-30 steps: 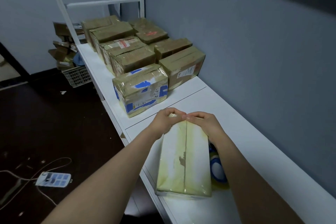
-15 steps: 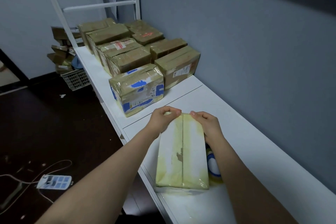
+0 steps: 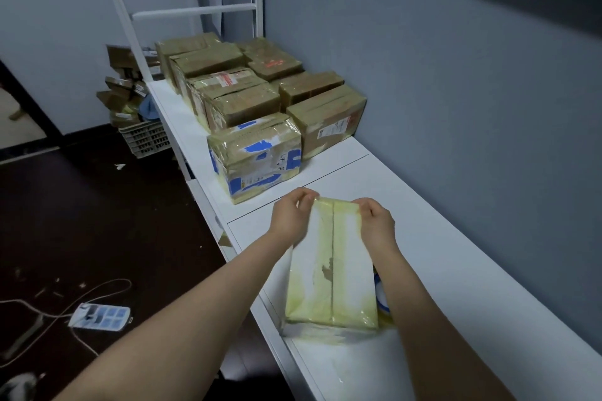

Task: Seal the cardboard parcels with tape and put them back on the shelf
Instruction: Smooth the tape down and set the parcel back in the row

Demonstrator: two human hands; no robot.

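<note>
My left hand (image 3: pixel 290 218) and right hand (image 3: pixel 376 221) pinched the parcel's (image 3: pixel 332 270) 2 far corners, likely smoothing tape, near the shelf's (image 3: pixel 439 254) front edge.

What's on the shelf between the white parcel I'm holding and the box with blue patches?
Head view: only bare shelf, crossed by a seam, between white parcel and blue-patched box.

The white shelf (image 3: pixel 456 257) bears taped brown parcels (image 3: pixel 260 98) and a pale parcel (image 3: pixel 332 270).

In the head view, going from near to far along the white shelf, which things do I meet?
White taped parcel → left hand and right hand gripping its far end → parcel with blue patches → group of brown parcels → white crossbar.
</note>
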